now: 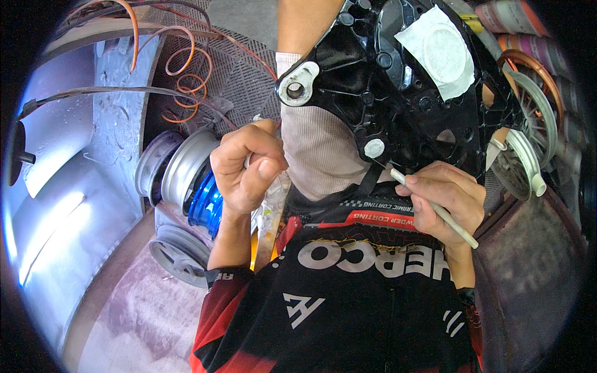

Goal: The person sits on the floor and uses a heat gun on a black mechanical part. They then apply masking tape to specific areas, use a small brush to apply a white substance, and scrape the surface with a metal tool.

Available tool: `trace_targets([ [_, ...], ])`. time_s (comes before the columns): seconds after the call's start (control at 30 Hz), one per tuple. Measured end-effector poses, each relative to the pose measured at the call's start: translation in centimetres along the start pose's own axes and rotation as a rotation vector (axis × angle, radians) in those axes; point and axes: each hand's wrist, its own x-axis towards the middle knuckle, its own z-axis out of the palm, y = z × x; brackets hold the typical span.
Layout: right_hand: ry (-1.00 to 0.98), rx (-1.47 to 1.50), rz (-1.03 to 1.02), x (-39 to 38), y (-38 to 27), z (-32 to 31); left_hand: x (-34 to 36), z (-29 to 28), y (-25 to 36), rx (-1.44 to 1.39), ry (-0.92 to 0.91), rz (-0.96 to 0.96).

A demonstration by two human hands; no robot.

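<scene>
Left of the black casting (404, 93), free room reaches the left hand (245, 165); wheel rims (186, 163) stand beyond. A pale rim (529, 156) crowds the casting's right.

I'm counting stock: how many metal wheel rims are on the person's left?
4: dark purple-grey rim leftmost, silver rim beside it, glossy blue rim next, grey spoked rim below. Others may be hidden.

Floor (245, 81): grey, textured; its left edge meets a blue-grey panel (121, 105).
Coiled hose (192, 46): orange loops show over that left side; contact unclear.
Floor's left edge: silver rim (186, 163) and blue rim (206, 202) side by side, footing hidden.
Dusty surface (143, 298): pale pinkish, a grey spoked wheel (186, 261) at its upper edge.
Leg (323, 143): beige-clad, beneath the black casting (398, 109); whether it bears weight is hidden.
</scene>
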Motion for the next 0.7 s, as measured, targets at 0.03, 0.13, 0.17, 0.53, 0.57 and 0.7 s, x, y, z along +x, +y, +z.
trace_targets([
  [0.03,-0.003,-0.001,-0.003,0.05,0.01,-0.02,-0.04,-0.06,-0.03,0.003,0.002,-0.003],
  [0.13,-0.009,0.01,0.013,0.04,-0.16,-0.13,0.05,-0.23,-0.08,-0.011,0.001,0.0],
  [0.17,-0.012,0.019,0.02,-0.01,-0.14,-0.17,0.06,-0.19,-0.11,-0.014,0.005,0.003],
  [0.53,-0.008,0.012,0.023,0.3,-0.37,0.03,0.41,-0.03,0.0,-0.01,0.006,0.008],
  [0.57,-0.008,0.016,0.026,0.32,-0.38,0.03,0.44,-0.02,0.0,-0.006,0.004,0.01],
  [0.7,-0.004,0.011,0.034,0.16,-0.27,0.14,0.59,0.12,-0.03,-0.01,-0.002,0.022],
])
